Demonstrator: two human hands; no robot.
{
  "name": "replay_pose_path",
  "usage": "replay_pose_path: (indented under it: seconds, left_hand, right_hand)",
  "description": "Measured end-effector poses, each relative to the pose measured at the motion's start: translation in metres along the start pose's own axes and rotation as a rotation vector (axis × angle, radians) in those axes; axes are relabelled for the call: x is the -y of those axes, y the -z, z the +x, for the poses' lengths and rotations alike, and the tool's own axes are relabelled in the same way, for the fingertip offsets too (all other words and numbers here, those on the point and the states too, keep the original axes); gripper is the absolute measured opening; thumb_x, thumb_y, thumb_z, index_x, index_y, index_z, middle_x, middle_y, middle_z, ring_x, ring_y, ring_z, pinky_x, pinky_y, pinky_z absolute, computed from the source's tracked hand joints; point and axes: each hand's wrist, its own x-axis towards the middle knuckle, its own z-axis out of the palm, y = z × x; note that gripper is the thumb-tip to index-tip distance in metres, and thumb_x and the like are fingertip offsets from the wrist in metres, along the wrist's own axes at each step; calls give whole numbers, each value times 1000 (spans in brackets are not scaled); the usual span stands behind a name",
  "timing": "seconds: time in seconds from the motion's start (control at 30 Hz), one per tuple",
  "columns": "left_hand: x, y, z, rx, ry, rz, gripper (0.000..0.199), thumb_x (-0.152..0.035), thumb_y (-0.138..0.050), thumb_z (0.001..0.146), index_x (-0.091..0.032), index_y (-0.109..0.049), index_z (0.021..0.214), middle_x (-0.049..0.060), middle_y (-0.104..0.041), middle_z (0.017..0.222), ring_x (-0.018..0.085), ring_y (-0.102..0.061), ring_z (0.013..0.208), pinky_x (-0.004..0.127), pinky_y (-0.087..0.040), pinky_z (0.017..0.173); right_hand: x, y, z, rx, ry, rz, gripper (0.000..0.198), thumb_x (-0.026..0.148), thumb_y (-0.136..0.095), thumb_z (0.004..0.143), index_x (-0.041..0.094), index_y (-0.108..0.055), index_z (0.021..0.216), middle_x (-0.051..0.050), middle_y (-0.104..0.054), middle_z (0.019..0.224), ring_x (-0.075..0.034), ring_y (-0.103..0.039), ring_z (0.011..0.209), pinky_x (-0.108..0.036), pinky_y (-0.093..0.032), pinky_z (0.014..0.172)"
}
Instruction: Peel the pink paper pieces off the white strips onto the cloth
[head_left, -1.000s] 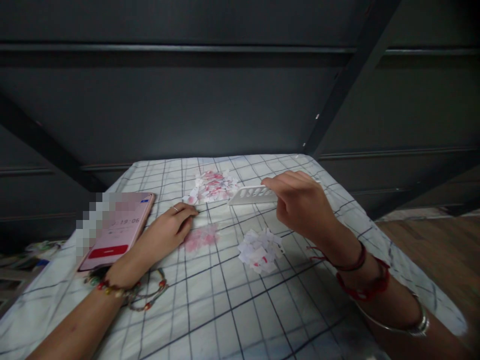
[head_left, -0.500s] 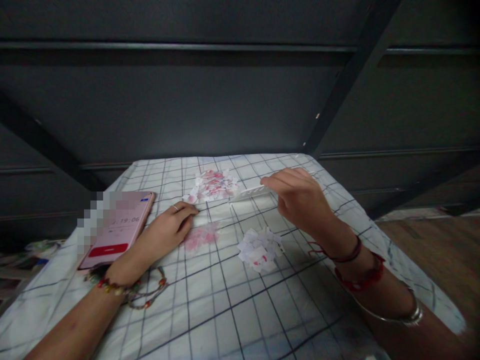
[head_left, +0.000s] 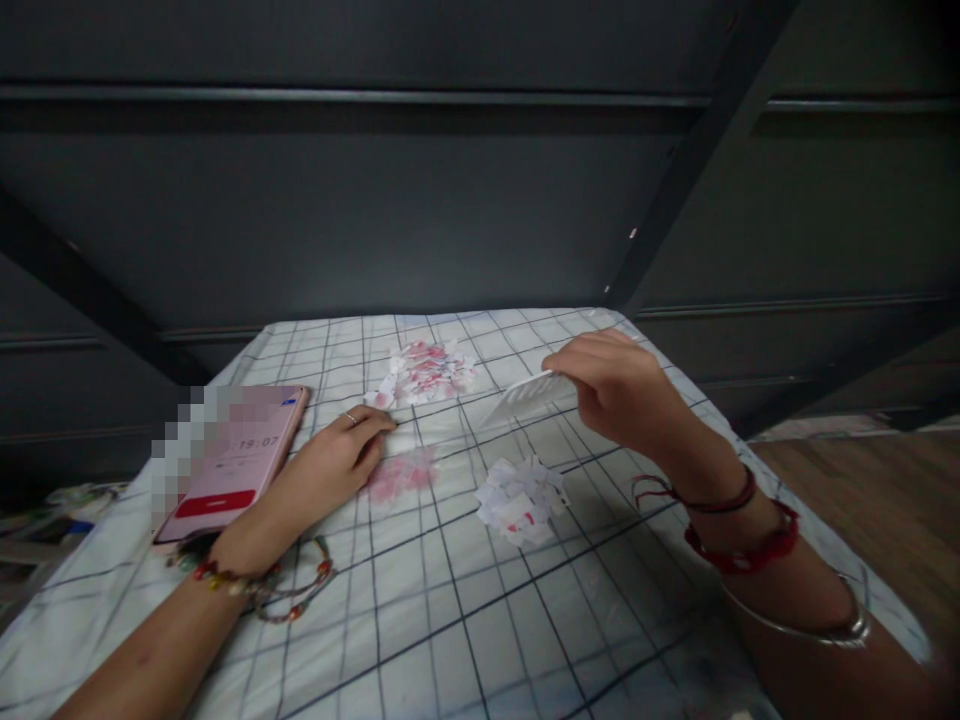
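Note:
My right hand (head_left: 619, 390) pinches the edge of a thin white sheet-like piece with slot-like marks (head_left: 525, 395), tilted above the tablecloth; its exact kind I cannot make out. Below it lies a heap of small white paper scraps (head_left: 523, 498), a few with red marks. My left hand (head_left: 346, 450) rests on the cloth, fingers loosely bent and the thumb apart, with nothing visible in it. Close to its thumb is a small patch of pink translucent pieces (head_left: 403, 474). Past its fingertips sits a larger heap of white and pink scraps (head_left: 431, 372).
A checked white cloth (head_left: 390, 620) covers the table. A phone (head_left: 232, 460) showing a timer lies left of my left forearm. Dark grey panels (head_left: 375, 210) rise behind the table's far edge. Wooden floor (head_left: 862, 490) shows at the right.
My right hand has moved right and slightly towards me, and the white piece in it is now tilted more steeply. The left hand and the heaps stay in place.

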Motion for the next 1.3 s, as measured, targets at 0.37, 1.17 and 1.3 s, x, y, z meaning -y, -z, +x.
replay_pose_path:
  seconds: [0.37, 1.17, 1.3]
  left_hand:
    - [-3, 3, 0, -5, -5, 2, 33, -27, -32, 88, -16, -60, 103, 11, -62, 110, 22, -57, 106, 43, -44, 99]
    - [-2, 3, -1, -9, -10, 8, 34, -26, -32, 88, -16, -59, 104, 11, -62, 110, 23, -57, 106, 42, -44, 99]
    - [-1, 3, -1, -5, -11, 5, 35, -27, -32, 88, -15, -60, 105, 11, -62, 112, 23, -57, 108, 42, -44, 100]
  right_hand:
    - [2, 6, 3, 51, 6, 82, 34, -3, -38, 66, 19, -62, 74, -1, -65, 69, -15, -58, 70, -27, -41, 69]
    - [29, -5, 10, 85, -33, 77, 39, -4, -37, 64, 17, -65, 80, -3, -62, 67, -16, -51, 65, -31, -37, 66]
    - [30, -5, 9, 0, 22, 143, 39, -3, -36, 68, 17, -65, 86, -2, -64, 70, -15, -52, 66, -29, -38, 65]
